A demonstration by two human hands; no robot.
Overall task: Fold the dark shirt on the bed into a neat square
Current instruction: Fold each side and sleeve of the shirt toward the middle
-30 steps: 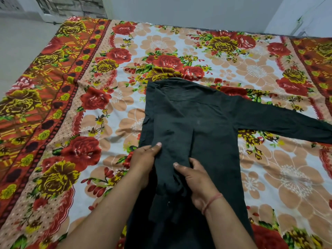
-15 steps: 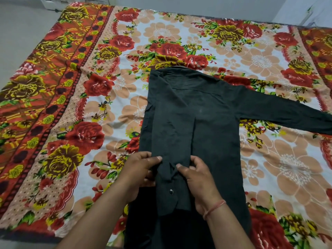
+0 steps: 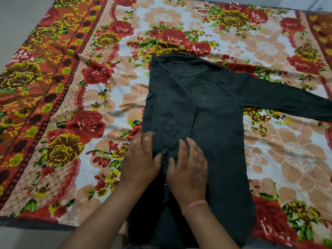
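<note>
Pressing hands: left hand (image 3: 142,162) and right hand (image 3: 188,169) spread flat on folded sleeve (image 3: 172,123) of shirt (image 3: 212,97) (setting the crease, probably).
Other sleeve (image 3: 287,103): right of shirt, unfolded.

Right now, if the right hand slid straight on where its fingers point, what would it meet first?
Only more dark shirt: the right hand lies flat on it, fingers aimed at the collar, likely the first edge met; floral bedsheet lies beyond.
</note>
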